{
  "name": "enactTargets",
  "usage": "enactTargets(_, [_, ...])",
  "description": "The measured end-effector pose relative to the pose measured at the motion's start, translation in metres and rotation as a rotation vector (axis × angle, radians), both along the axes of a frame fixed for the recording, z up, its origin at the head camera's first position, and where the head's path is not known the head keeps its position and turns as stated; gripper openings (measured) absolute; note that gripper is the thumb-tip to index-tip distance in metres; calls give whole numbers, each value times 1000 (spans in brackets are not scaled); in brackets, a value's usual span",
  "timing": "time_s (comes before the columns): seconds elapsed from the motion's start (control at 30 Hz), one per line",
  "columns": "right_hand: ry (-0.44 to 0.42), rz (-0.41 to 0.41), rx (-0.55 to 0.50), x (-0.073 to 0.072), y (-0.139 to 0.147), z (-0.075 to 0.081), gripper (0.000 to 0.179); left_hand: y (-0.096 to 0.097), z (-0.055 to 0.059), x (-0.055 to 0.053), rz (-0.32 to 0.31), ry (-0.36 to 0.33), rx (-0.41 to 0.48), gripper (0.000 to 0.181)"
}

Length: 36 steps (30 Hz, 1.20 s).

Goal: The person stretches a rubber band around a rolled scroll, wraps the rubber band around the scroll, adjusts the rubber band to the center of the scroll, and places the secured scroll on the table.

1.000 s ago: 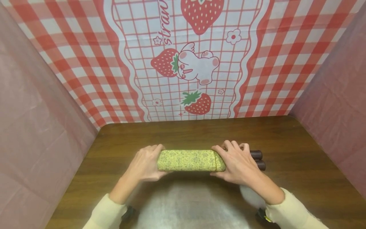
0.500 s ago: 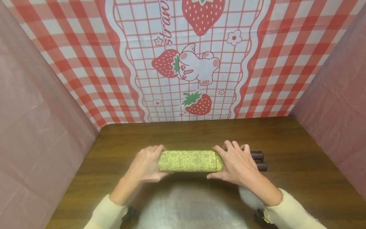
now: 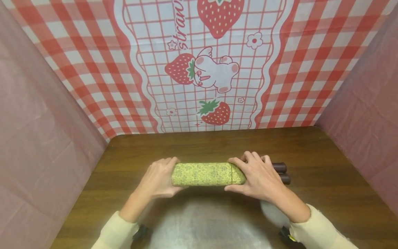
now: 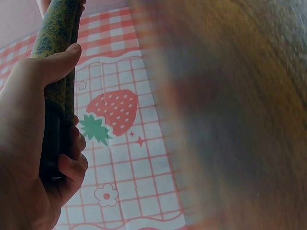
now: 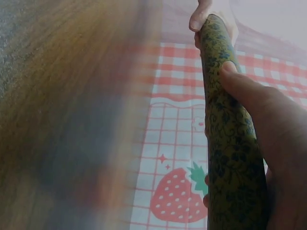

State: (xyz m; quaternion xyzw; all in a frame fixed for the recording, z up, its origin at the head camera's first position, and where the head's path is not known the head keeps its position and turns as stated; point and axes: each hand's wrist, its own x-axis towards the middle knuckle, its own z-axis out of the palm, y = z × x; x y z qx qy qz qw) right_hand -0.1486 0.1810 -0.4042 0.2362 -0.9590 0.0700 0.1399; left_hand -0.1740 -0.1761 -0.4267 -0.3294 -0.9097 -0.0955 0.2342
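Yellow-green patterned roll (image 3: 203, 174) lies at the frame's centre on the wooden table (image 3: 311, 155); both its ends are covered. Left hand (image 3: 158, 180) grips one end, right hand (image 3: 258, 178) the other, half hiding two dark rods (image 3: 281, 173).

The roll (image 3: 203, 174) lies crosswise on the table (image 3: 311, 152), near its middle. The left hand (image 3: 158, 180) holds its left end, the right hand (image 3: 258, 178) its right end. Two rod ends (image 3: 281, 173) stick out just right of the right hand. The cloth (image 3: 202, 69) hangs behind the table.
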Motion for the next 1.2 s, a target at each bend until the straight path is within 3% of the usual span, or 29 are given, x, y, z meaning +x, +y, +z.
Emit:
enactTargets(0.23, [-23,69,-73,-2,3,2,83,-3,2,0,15,4,3,82])
enactTargets(0.5, [42,37,-49,-2,-1,-3,81,-3,1,1,20,-31,0,81])
enactTargets(0.67, [30,50,-53,-1,0,-3,84,-3,1,2,31,-56,-6,81])
enactTargets(0.87, [-17,70,-131,4,2,3,76,-4,-1,1,24,-28,-12,81])
enactTargets(1.2, [60,70,-83,5,-2,-4,77,-4,-1,0,5,-8,-13,82])
